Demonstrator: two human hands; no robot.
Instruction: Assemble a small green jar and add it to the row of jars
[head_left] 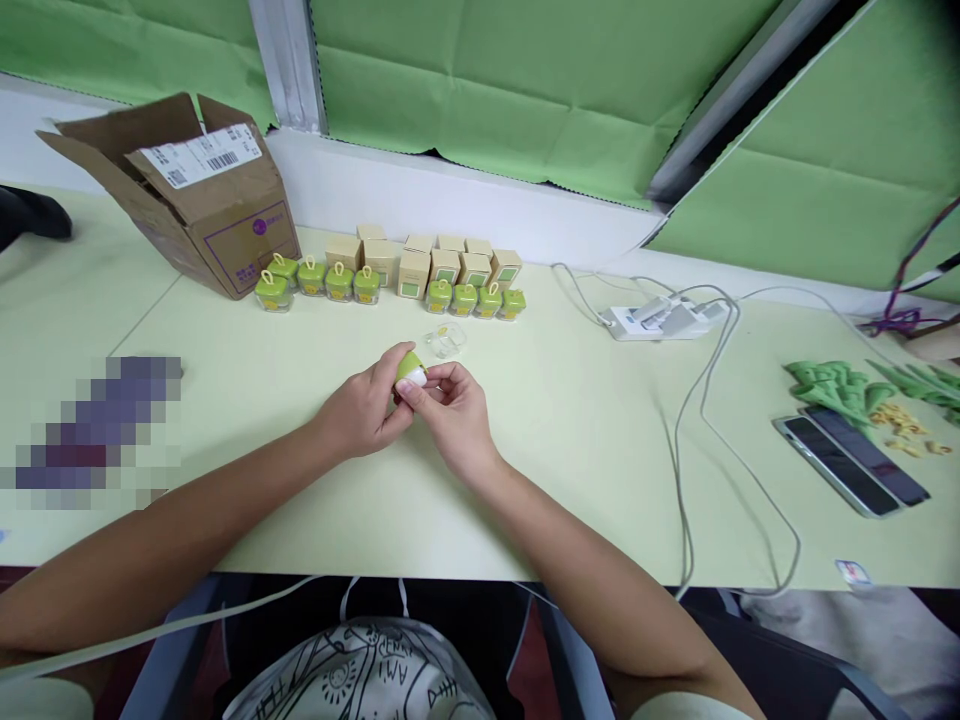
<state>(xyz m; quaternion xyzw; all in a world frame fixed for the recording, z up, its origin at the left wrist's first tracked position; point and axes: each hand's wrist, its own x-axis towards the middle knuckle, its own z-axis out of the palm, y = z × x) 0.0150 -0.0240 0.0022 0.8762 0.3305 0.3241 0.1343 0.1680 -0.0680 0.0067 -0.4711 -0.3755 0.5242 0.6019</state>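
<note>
Both my hands meet over the middle of the pale table. My left hand [364,410] and my right hand [454,415] together hold a small green and white round item [412,370] between their fingertips. Just behind it a clear plastic case [447,340] lies on the table. Farther back stand two rows of small green-lidded clear boxes [315,280] and several small tan cartons [442,262].
An open cardboard box [210,200] stands at the back left. A white power strip [660,318] with grey cables [697,440] lies to the right. Two phones [855,462], green leaf-shaped pieces [832,385] and small yellow bits [904,425] lie at the far right.
</note>
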